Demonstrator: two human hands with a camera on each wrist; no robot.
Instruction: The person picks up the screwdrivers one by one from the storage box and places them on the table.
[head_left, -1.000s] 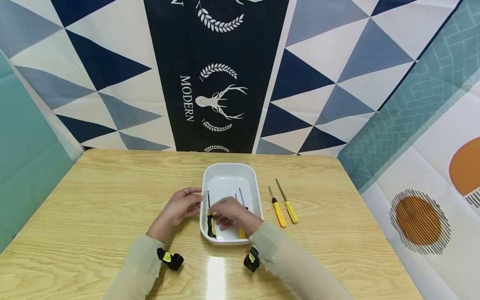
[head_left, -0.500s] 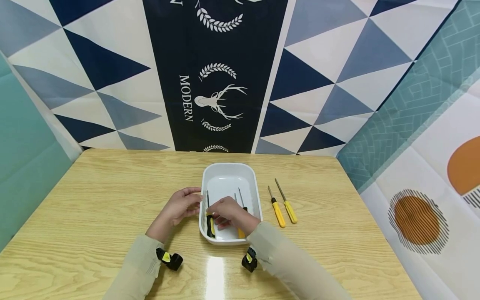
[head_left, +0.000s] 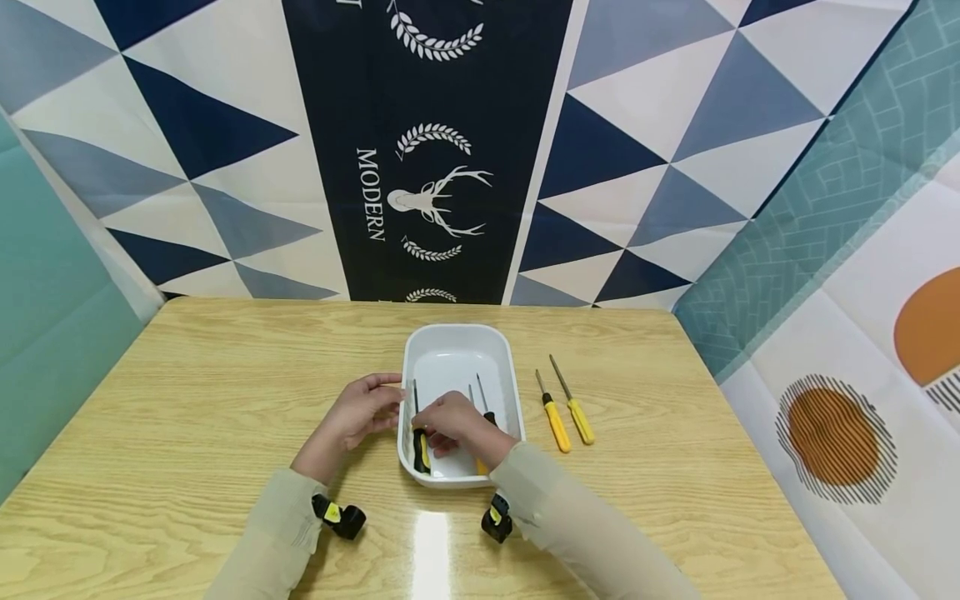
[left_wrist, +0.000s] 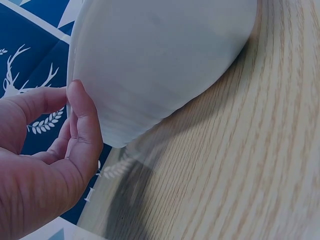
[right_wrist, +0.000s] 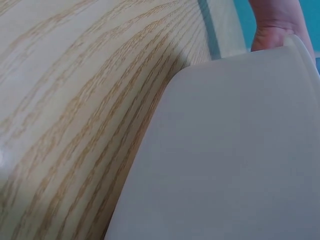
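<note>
Black and yellow show on the handle of the screwdriver (head_left: 422, 457) that the fingers of the right hand (head_left: 453, 419) pinch near its upper end; its shaft points to twelve o'clock, and it lies inside the white tray (head_left: 448, 364), along the wall at eight to nine o'clock. The left hand (head_left: 363, 412) pinches the tray's rim at nine o'clock, its other fingers curled beneath. Toward three o'clock in the tray, partly hidden by the right hand and forearm, are two more screwdrivers (head_left: 489, 416), shafts pointing to between eleven and twelve. Outside the tray at three o'clock, a black-collared yellow screwdriver (head_left: 556, 423) and, just beyond it, a plain yellow screwdriver (head_left: 581, 422) lie near each other on the wood-grain counter (head_left: 225, 400), tips toward eleven. Pale sleeves (head_left: 258, 537) reach in from seven and five o'clock. At twelve, behind the counter, hangs a patterned cloth (head_left: 435, 200) with a deer's head.
</note>
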